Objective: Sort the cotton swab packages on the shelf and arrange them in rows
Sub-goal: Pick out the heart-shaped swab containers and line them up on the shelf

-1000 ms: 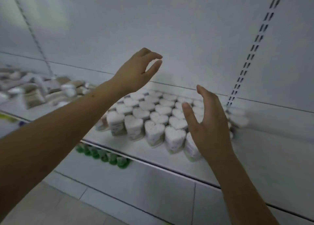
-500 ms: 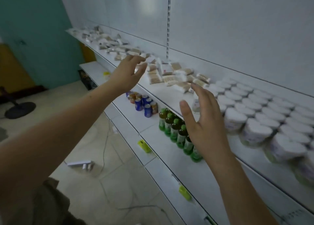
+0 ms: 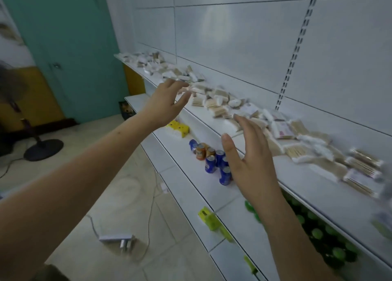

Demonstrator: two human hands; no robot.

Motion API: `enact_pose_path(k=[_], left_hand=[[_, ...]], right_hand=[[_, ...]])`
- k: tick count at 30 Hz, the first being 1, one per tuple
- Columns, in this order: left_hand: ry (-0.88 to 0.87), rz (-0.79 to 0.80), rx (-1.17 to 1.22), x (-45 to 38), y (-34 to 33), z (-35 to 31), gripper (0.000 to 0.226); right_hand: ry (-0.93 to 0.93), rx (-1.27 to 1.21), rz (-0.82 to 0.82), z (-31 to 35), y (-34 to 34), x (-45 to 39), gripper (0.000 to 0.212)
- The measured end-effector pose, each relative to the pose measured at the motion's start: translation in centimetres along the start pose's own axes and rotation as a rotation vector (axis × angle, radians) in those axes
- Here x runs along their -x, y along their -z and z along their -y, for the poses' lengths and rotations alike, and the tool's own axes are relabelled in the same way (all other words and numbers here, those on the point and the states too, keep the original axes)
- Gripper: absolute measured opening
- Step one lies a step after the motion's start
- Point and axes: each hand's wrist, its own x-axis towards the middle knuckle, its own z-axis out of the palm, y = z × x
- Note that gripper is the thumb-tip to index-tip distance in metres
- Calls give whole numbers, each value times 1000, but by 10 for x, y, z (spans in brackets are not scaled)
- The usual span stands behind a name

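Several flat cotton swab packages [image 3: 220, 104], white and beige, lie jumbled in a long untidy band along the top white shelf [image 3: 305, 170]. My left hand [image 3: 165, 104] hovers in front of the shelf edge near the band's middle, fingers relaxed and slightly bent, holding nothing. Nearer to me, my right hand [image 3: 250, 157] is raised in front of the shelf with straight fingers, also holding nothing. Neither hand touches a package. The packages at the far right are blurred.
On the lower shelf [image 3: 191, 174] stand blue and orange drink cans [image 3: 212, 159], a yellow box [image 3: 178, 127] and green-capped bottles [image 3: 318, 234]. Yellow-green price tags [image 3: 209, 217] stick out of the shelf edge. A fan stand [image 3: 42, 147] and cables lie on the tiled floor.
The view has swung left along the shelf, from the heart-shaped tubs to the loose swab packages. Both hands stayed raised and holding nothing, the left reaching further along.
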Motion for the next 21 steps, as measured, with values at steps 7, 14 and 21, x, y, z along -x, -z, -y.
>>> enact_pose_path(k=[7, 14, 21], left_hand=[[20, -24, 31, -54, -5, 108, 46], [51, -30, 12, -140, -36, 238, 48], [105, 15, -56, -274, -46, 394, 48]], right_hand=[[-8, -27, 48, -11, -107, -82, 66], [2, -139, 87, -49, -239, -196, 56], [34, -163, 91, -75, -378, -378, 59]])
